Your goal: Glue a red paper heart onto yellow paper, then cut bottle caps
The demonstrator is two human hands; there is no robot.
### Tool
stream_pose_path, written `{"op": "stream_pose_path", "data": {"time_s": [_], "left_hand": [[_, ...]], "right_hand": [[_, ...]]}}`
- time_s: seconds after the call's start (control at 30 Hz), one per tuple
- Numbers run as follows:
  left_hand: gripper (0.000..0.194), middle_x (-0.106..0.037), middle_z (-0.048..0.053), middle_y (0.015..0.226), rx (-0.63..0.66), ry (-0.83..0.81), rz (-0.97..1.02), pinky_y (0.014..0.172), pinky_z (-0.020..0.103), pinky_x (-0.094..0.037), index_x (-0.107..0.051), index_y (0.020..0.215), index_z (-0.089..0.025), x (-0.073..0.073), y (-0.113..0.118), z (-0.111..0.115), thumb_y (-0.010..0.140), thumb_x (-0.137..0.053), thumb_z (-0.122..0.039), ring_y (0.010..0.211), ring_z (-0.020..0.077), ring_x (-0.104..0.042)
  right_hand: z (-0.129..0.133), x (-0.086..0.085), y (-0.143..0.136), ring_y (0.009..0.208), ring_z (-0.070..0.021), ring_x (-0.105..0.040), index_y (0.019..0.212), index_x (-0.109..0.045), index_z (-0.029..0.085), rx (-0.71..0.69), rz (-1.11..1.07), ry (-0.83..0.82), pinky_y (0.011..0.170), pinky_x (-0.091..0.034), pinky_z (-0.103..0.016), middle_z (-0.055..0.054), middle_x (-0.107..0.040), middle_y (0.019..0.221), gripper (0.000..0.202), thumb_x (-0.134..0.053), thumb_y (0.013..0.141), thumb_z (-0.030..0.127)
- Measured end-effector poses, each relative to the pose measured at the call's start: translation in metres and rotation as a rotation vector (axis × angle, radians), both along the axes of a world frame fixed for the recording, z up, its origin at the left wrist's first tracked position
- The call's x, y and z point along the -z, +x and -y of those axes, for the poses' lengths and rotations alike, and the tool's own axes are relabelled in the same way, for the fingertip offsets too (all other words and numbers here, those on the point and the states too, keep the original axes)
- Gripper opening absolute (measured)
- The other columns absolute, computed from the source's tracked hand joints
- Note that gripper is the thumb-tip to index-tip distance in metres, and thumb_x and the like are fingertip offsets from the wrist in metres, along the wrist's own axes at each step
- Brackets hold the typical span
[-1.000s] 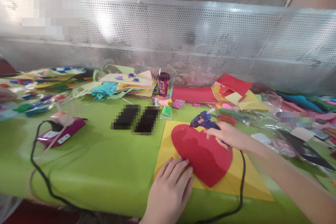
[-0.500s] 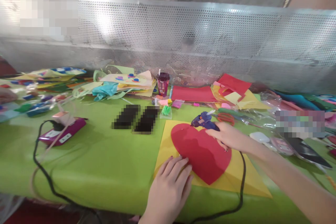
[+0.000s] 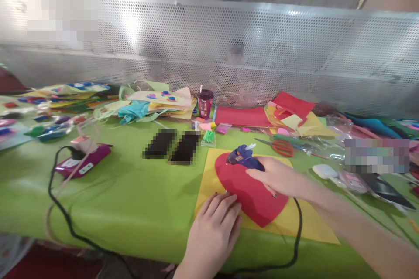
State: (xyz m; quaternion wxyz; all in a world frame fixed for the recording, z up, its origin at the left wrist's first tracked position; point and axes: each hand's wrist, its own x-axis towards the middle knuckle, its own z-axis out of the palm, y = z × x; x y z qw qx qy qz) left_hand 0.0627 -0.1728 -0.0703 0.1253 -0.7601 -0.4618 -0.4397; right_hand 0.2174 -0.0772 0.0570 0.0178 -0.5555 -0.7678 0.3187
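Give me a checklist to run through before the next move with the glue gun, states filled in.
1. Right hand grips the glue gun: ok.
2. Nozzle over the red heart, near its upper left: ok.
3. Left hand at the heart's lower left edge: ok.
4. Black cord clear of the yellow sheet: not ok, it crosses it.
5. Scissors off the heart: ok.
6. Glue gun hot: cannot tell.

A green-covered table (image 3: pixel 137 209) carries a yellow sheet (image 3: pixel 314 229), red-handled scissors (image 3: pixel 282 147), a purple power strip (image 3: pixel 83 162), a lidded cup (image 3: pixel 205 103), two dark pixelated rectangles (image 3: pixel 160 143) and paper piles (image 3: pixel 163 98).
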Motion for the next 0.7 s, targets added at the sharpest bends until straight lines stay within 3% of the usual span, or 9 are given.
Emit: {"op": "stream_pose_path", "data": {"time_s": [0.13, 0.27, 0.37, 0.53, 0.7], "left_hand": [[0.024, -0.072, 0.005, 0.100, -0.001, -0.009, -0.004, 0.084, 0.036, -0.055, -0.066, 0.101, -0.018, 0.001, 0.000, 0.000, 0.091, -0.045, -0.017, 0.089, 0.0187, -0.066], [0.024, -0.072, 0.005, 0.100, -0.011, -0.007, 0.004, 0.084, 0.037, -0.055, -0.066, 0.102, -0.018, 0.002, 0.001, -0.001, 0.091, -0.044, -0.017, 0.090, 0.0193, -0.066], [0.023, -0.072, 0.004, 0.100, -0.007, -0.009, 0.012, 0.083, 0.037, -0.055, -0.066, 0.100, -0.018, 0.002, 0.001, -0.001, 0.091, -0.046, -0.018, 0.090, 0.0202, -0.066], [0.021, -0.072, 0.004, 0.101, 0.006, -0.006, 0.019, 0.082, 0.038, -0.055, -0.065, 0.100, -0.017, 0.002, 0.000, -0.001, 0.091, -0.046, -0.018, 0.089, 0.0207, -0.067], [0.023, -0.072, 0.005, 0.100, -0.001, -0.019, 0.008, 0.082, 0.037, -0.055, -0.065, 0.101, -0.017, 0.002, 0.000, 0.000, 0.091, -0.045, -0.017, 0.090, 0.0210, -0.066]], "right_hand": [[0.001, 0.000, -0.013, 0.039, -0.0121, -0.050, 0.116, -0.054, 0.020, -0.035, -0.027, -0.012, 0.042, -0.037, -0.020, 0.008, -0.048, 0.039, 0.032, -0.047, 0.089, 0.034], [0.002, 0.001, -0.015, 0.039, -0.0113, -0.048, 0.103, -0.056, 0.017, -0.050, -0.031, -0.041, 0.042, -0.036, -0.020, 0.008, -0.046, 0.039, 0.025, -0.047, 0.088, 0.035], [0.006, 0.002, -0.011, 0.039, -0.0114, -0.048, 0.096, -0.057, 0.017, -0.055, -0.026, -0.073, 0.042, -0.036, -0.020, 0.007, -0.048, 0.039, 0.024, -0.045, 0.089, 0.036], [0.017, -0.002, 0.001, 0.038, -0.0110, -0.045, 0.104, -0.055, 0.017, -0.052, -0.028, -0.133, 0.041, -0.035, -0.020, 0.009, -0.043, 0.038, 0.027, -0.046, 0.089, 0.038], [0.022, -0.002, 0.017, 0.038, -0.0087, -0.040, 0.099, -0.053, 0.015, -0.013, -0.065, -0.191, 0.044, -0.038, -0.020, 0.009, -0.043, 0.040, 0.028, -0.043, 0.091, 0.041]]}}
